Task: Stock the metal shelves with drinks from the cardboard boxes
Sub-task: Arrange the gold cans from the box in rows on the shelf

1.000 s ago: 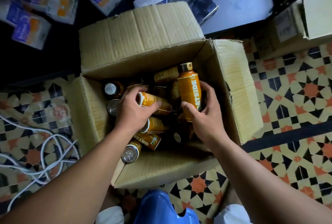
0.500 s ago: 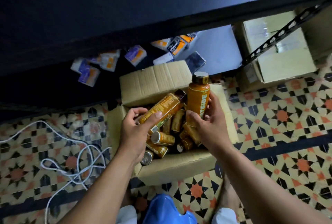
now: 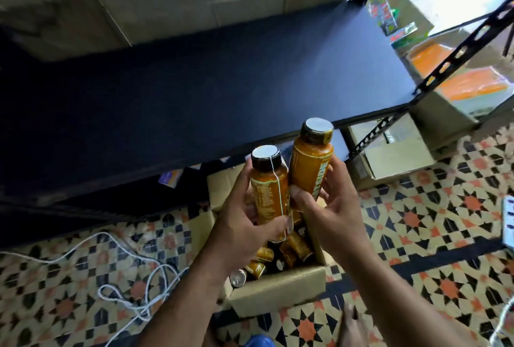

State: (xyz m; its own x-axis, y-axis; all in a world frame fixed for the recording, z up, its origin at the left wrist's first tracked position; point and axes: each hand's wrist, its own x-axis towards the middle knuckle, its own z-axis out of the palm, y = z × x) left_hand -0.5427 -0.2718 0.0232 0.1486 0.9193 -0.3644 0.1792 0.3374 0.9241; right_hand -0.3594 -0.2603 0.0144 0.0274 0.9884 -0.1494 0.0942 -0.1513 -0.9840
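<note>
My left hand (image 3: 244, 224) grips an orange drink bottle (image 3: 268, 191) upright, its white cap facing up. Beside it, my right hand (image 3: 333, 207) grips a second, taller-held orange bottle (image 3: 310, 164), also upright. The two bottles touch side by side above the open cardboard box (image 3: 275, 288) on the floor, where several more orange bottles (image 3: 278, 257) lie loose. Just beyond the bottles runs the front edge of a dark metal shelf board (image 3: 194, 90), bare on top.
A black perforated shelf post (image 3: 456, 54) slants at the right. Cardboard boxes (image 3: 395, 149) and orange packs (image 3: 470, 85) sit behind it. White cable (image 3: 130, 291) loops on the patterned tile floor at the left. Small packets (image 3: 169, 178) lie under the shelf.
Both hands lifted their bottles out of the box and up toward the shelf edge. The left bottle turned from tilted to upright. The camera view swung upward, revealing the bare shelf board.
</note>
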